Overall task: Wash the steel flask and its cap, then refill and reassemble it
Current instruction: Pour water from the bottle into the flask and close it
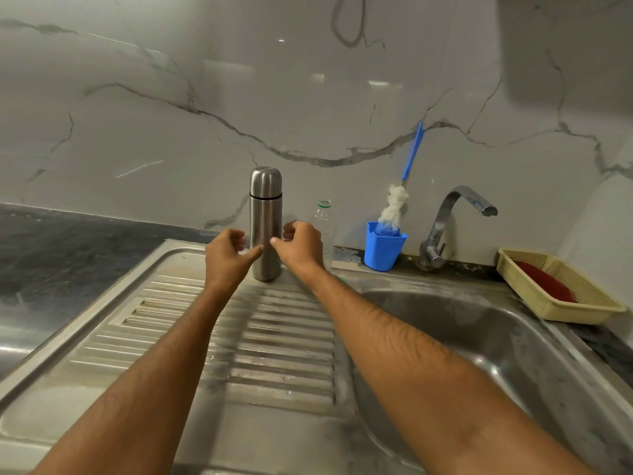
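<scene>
The steel flask (264, 217) stands upright at the back of the ribbed draining board (239, 337), with its steel cap (265, 181) on top. My left hand (227, 257) is just left of the flask's lower body and my right hand (299, 246) just right of it. Both hands have curled, parted fingers and hold nothing; the thumbs nearly meet in front of the flask, and I cannot tell whether they touch it. A clear plastic bottle (325, 221) with a green neck ring and no cap stands behind my right hand.
A blue cup (382, 250) holds a bottle brush (394, 205) with a blue handle. The tap (455, 217) stands behind the steel sink basin (479, 337) on the right. A cream basket (565, 289) with something red inside sits far right. Dark countertop (51, 255) lies left.
</scene>
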